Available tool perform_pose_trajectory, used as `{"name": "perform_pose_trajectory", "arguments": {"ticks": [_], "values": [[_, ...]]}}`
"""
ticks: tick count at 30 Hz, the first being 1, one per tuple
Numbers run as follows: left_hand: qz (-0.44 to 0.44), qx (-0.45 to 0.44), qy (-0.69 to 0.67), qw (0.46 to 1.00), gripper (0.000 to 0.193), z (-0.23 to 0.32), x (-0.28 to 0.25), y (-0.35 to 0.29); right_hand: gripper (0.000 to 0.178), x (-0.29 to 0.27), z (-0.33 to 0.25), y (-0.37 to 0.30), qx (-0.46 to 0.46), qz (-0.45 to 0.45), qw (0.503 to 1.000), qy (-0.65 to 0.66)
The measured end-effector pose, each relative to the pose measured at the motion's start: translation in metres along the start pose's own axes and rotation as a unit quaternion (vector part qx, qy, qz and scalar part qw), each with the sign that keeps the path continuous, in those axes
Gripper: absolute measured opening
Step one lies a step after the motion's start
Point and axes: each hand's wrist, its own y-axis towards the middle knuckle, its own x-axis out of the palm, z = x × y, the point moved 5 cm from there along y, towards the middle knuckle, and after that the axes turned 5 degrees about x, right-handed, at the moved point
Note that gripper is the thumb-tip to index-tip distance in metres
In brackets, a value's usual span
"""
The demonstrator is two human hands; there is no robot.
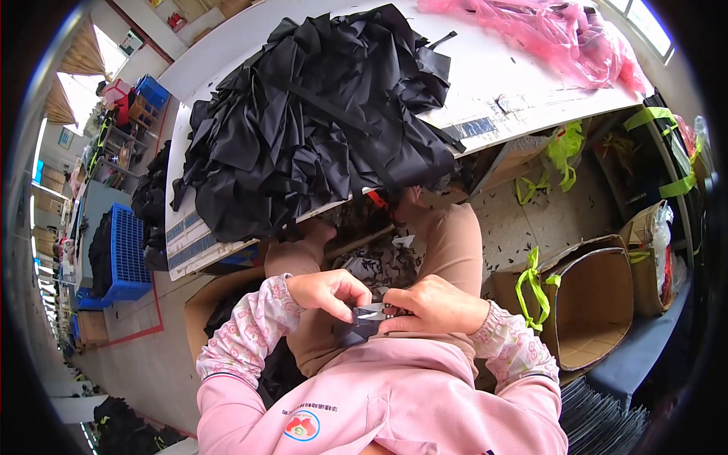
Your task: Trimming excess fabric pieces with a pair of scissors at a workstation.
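Your hands meet over your lap, short of the near edge of the counter (497, 64), where smooth, creased black fabric (303, 114) spills over. Your right hand (436, 305) grips small metal snips (371, 313); your left hand (330, 293) pinches beside the blades, on what I can't tell. Crinkled pink plastic (561, 38) lies beyond; right stands an open-mouthed cardboard box (599, 303).

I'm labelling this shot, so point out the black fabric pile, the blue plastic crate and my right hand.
Black fabric pile (303, 125), head view: middle of the heap.
Blue plastic crate (130, 254), head view: lattice side wall.
Right hand (441, 305), head view: back of the hand.
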Motion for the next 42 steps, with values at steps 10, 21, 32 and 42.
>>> {"name": "perform_pose_trajectory", "arguments": {"ticks": [10, 21, 32, 42], "values": [[0.042, 0.030, -0.022, 0.998, 0.013, -0.008, -0.010, -0.008, 0.040, -0.001, 0.013, -0.011, 0.049, 0.013, 0.999, 0.015], [0.023, 0.018, -0.007, 1.000, 0.013, -0.007, -0.004, -0.003, 0.037, 0.002, 0.007, -0.005, 0.022, 0.002, 1.000, 0.012], [0.000, -0.005, 0.002, 1.000, 0.012, -0.009, 0.001, 0.000, 0.036, 0.006, 0.007, -0.001, 0.000, -0.009, 1.000, -0.014], [-0.011, -0.013, -0.002, 1.000, 0.012, -0.016, 0.002, 0.005, 0.035, 0.006, 0.002, 0.003, -0.008, -0.018, 1.000, 0.010]]}}
